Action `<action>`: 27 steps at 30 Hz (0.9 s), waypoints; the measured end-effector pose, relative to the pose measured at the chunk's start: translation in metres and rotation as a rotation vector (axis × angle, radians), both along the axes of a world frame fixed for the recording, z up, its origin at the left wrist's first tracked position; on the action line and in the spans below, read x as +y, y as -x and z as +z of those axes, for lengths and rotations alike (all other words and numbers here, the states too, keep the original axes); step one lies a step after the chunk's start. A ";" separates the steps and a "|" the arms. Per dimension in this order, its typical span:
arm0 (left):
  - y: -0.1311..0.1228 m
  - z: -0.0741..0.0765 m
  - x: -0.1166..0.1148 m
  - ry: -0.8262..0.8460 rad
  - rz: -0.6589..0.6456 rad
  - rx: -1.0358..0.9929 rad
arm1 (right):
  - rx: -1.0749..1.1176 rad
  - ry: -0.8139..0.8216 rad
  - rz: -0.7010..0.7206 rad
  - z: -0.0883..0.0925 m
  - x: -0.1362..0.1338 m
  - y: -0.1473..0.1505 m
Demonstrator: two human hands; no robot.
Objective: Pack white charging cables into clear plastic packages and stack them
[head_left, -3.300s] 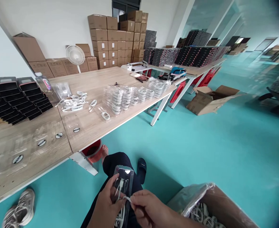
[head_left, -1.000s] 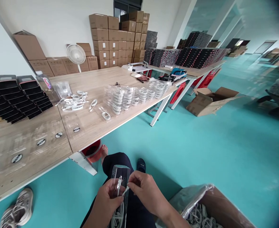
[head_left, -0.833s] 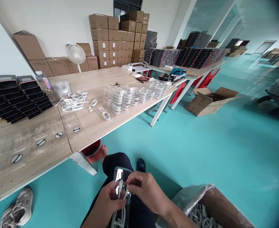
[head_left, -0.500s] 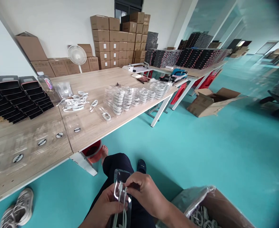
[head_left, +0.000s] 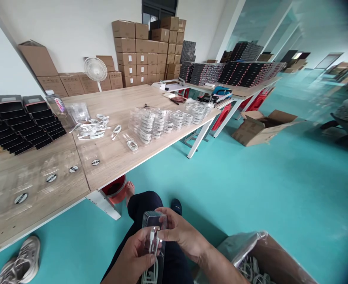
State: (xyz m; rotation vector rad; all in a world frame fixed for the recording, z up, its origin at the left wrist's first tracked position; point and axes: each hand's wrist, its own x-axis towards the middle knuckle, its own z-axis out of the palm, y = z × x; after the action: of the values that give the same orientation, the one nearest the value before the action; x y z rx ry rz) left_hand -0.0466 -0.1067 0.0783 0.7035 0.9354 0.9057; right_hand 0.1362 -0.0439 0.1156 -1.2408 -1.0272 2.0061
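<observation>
Over my lap I hold a clear plastic blister tray [head_left: 155, 221] with a white cable [head_left: 152, 240] lying in it. My left hand [head_left: 134, 258] grips the tray from the left, fingers curled round its edge. From the right, my right hand [head_left: 181, 232] closes on the tray, its fingertips pressing the cable's plug end near the top. The cable's coiled part runs down out of the frame.
A wooden table [head_left: 111, 157] at left carries stacked filled trays [head_left: 150, 122], loose white cables [head_left: 91, 128], black boxes [head_left: 22, 122] and clear lids with round stickers [head_left: 49, 177]. A bag-lined carton of cables [head_left: 256, 264] stands at my right. Shoes [head_left: 19, 262] lie on the teal floor.
My right hand has gone from pinching the cable's plug beside the tray to pressing it into the tray's top. The tray has risen a little; my left hand keeps its grip.
</observation>
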 end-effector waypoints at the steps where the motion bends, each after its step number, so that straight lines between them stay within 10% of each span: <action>1: 0.000 0.000 0.000 -0.012 -0.002 0.016 | 0.051 0.023 -0.021 -0.002 -0.002 0.003; 27: 0.003 -0.005 -0.002 0.026 0.105 -0.027 | 0.341 0.081 -0.245 -0.014 -0.020 0.032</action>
State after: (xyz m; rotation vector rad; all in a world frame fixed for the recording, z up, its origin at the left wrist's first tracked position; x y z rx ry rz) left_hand -0.0492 -0.1085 0.0733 0.6231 0.9651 0.9919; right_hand 0.1043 -0.0636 0.1011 -0.9650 -0.6057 1.9902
